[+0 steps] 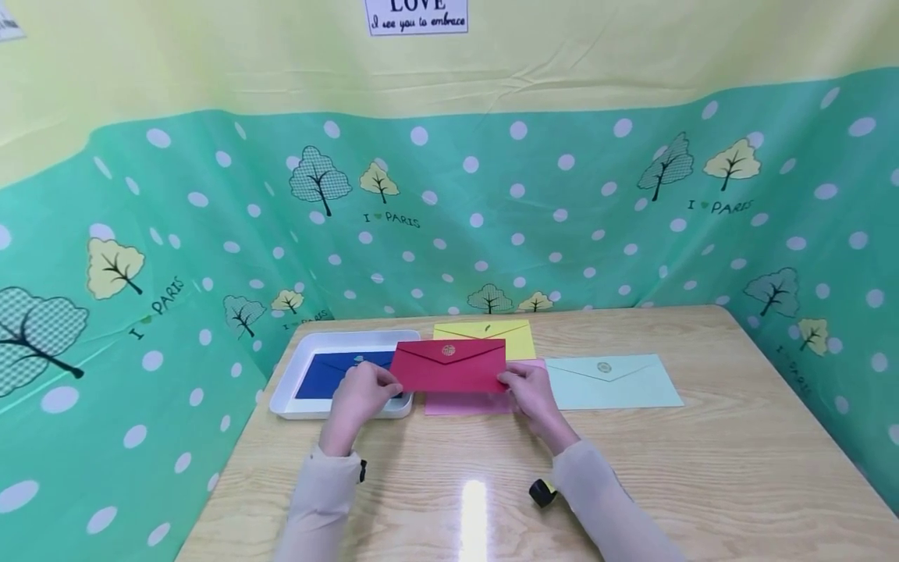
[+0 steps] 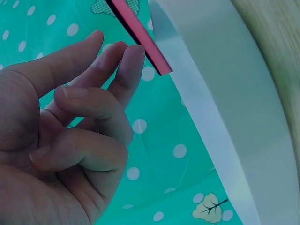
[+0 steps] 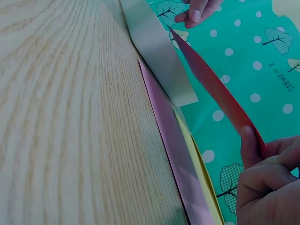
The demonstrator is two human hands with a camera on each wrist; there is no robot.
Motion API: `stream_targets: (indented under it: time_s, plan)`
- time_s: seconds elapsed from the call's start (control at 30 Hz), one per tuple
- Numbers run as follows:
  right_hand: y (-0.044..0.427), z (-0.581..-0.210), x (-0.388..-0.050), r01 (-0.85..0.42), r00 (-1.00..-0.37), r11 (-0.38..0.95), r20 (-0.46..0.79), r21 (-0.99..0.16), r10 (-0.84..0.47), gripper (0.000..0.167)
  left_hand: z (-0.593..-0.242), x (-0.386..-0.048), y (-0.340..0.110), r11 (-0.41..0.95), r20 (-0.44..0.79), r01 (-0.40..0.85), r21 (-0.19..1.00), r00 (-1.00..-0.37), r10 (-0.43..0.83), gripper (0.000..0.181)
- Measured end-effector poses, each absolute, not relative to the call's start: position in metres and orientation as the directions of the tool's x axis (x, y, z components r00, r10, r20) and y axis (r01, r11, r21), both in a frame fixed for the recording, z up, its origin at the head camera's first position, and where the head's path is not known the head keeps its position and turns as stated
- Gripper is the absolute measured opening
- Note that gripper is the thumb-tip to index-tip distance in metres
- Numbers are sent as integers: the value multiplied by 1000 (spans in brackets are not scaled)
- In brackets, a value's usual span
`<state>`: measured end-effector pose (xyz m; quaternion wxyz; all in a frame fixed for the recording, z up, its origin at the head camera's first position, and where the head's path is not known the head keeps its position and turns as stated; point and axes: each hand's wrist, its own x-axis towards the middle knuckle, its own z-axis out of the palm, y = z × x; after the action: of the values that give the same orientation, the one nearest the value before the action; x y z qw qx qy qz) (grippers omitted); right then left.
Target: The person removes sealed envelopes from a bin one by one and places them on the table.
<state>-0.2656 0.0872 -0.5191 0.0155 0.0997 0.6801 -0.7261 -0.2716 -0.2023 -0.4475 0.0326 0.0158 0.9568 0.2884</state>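
My right hand [image 1: 535,396] pinches a red envelope [image 1: 449,375] by its lower right corner, thumb against one face. The envelope is raised above the table, its pointed flap and gold emblem showing. My left hand [image 1: 360,400] is at the lower left corner. In the left wrist view, the fingers of this left hand [image 2: 84,108] are loosely bent, with a gap between thumb and fingers, close beside the red envelope's end [image 2: 147,42]. A white tray [image 1: 284,390] under the left hand holds a dark blue envelope [image 1: 319,378]. Below the red envelope lies a pink envelope [image 1: 463,403].
A yellow envelope [image 1: 520,336] lies at the back, partly covered. To the right is a pale green envelope [image 1: 618,386]. All stand on a wooden table [image 1: 737,453], with a polka-dot curtain [image 1: 548,234] along its back and sides.
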Motion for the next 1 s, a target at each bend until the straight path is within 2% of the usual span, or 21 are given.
stream_targets:
  time_s: [0.43,0.77,1.0]
  plan:
    - [97,-519,-260,155,-979,-86,-165,-984,123,35,-460,-267,-196,836,-60,45,546,-994,92,12]
    - [102,-522,-256,178,-974,-108,-191,-978,120,32,-466,-264,-194,847,-57,36,531,-995,78,9]
    - [107,-524,-252,191,-969,-75,-201,-979,143,36,-469,-266,-193,849,-60,36,527,-995,79,8]
